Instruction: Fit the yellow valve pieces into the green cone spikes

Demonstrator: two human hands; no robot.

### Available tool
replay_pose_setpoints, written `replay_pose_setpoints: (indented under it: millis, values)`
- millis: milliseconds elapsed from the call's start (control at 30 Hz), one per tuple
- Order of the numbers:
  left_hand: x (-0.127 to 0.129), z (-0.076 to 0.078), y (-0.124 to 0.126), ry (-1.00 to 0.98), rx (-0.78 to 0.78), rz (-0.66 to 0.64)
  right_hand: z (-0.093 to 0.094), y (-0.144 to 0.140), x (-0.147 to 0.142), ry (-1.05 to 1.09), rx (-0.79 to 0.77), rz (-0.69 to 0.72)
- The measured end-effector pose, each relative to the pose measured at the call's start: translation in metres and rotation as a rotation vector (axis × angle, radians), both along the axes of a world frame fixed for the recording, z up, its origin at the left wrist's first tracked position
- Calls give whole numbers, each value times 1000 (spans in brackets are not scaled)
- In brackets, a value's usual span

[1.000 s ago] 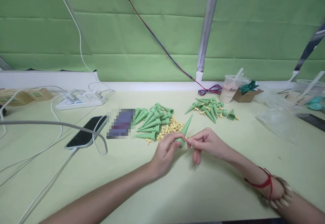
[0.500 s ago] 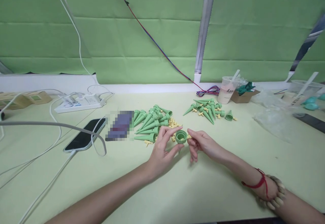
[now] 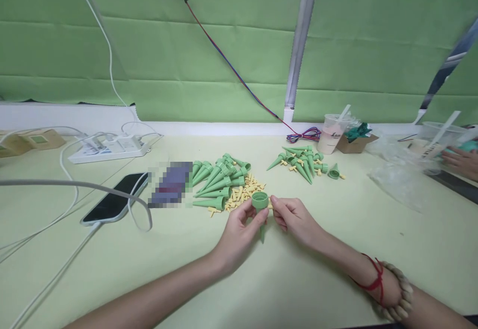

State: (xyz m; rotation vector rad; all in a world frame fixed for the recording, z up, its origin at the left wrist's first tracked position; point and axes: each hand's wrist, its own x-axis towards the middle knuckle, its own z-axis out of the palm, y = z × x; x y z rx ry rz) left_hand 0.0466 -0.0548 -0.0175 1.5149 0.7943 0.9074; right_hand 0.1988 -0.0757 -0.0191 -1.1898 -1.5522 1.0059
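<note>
Green plastic spike — light, stiff, we judge — best held at its wide collar; our left hand pinches there, right hand closed beside it, perhaps on a peg.

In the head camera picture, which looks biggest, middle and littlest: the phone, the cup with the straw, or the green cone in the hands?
1. Phone, biggest; it also lies nearer the camera.
2. Cup and green cone look about alike; the cup is farther away, so I won't rank them.
</note>
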Motion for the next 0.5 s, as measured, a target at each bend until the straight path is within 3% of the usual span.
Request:
replay_pose_setpoints:
  millis: [267,500]
  values:
    - [4,1,1,-73,-126,-57,1,3,-1,13,-24,0]
    - [4,-12,6,-125,-171,-97,-2,4,-9,45,-33,24]
